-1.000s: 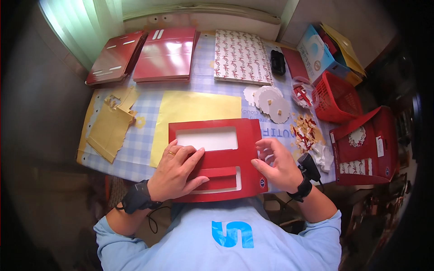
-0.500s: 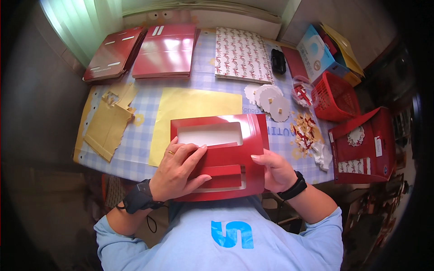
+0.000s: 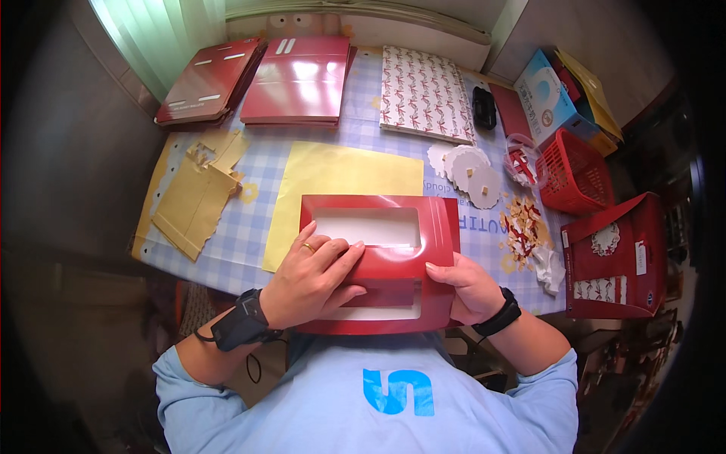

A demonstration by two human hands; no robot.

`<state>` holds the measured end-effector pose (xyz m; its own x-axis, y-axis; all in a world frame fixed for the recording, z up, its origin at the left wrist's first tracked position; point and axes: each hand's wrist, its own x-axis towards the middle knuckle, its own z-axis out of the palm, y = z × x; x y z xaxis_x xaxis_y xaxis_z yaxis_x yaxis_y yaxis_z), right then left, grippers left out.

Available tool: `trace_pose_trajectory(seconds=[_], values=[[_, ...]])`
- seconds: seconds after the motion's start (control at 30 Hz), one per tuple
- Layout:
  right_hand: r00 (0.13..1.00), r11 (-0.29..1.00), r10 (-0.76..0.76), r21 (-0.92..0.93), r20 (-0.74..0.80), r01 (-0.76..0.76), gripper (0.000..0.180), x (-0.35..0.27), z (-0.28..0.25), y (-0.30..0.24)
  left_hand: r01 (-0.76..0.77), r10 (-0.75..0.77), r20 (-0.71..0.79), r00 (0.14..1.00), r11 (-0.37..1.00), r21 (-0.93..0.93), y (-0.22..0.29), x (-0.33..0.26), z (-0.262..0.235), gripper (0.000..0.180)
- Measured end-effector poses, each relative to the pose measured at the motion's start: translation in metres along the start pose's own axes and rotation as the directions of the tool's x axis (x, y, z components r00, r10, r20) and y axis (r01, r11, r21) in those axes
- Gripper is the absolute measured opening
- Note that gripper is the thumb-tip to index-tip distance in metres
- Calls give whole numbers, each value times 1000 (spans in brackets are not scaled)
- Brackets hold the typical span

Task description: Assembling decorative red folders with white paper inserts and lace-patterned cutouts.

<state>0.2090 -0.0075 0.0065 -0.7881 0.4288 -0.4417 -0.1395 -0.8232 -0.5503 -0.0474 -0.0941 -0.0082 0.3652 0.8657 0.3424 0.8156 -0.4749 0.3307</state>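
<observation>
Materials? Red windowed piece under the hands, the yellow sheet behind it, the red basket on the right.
Red windowed piece: looks like glossy coated card; it shows sheen, crisp folds and a clean-cut window. Left hand presses flat on it, right hand grips its edge.
Yellow sheet: matte paper or thin card, lying flat without glare.
Red basket: likely moulded plastic, with an open lattice wall.

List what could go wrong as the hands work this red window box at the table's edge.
The red window box overhangs the table edge toward the person, so it could slip down.

The left hand presses flat beside the window cutout, where the card might crease.

The right hand pinches only the right side, which may skew a fold.
</observation>
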Motion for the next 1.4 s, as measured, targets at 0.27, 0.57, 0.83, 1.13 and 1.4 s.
trace_pose_trajectory(seconds=[0.27, 0.57, 0.83, 1.13, 1.4], values=[[908, 904, -354, -330, -223, 271, 65, -10, 8, -4, -20, 16, 44, 999, 997, 79, -2, 6, 4, 50], [794, -695, -243, -671, 557, 258, 53, 33, 22, 3, -9, 6, 57, 998, 999, 38, 1, 15, 2, 52], [761, -930, -76, -322, 644, 179, 49, 45, 19, 2, -69, 22, 238, 971, 979, 191, -8, 14, -21, 58], [781, -930, -75, -326, 621, 170, 50, 49, 14, 0, -13, -19, 156, 988, 980, 199, -3, 19, -14, 52], [829, -922, -144, -377, 541, 86, 47, 47, 9, 6, -123, 83, 130, 988, 933, 339, -1, 24, -3, 37]])
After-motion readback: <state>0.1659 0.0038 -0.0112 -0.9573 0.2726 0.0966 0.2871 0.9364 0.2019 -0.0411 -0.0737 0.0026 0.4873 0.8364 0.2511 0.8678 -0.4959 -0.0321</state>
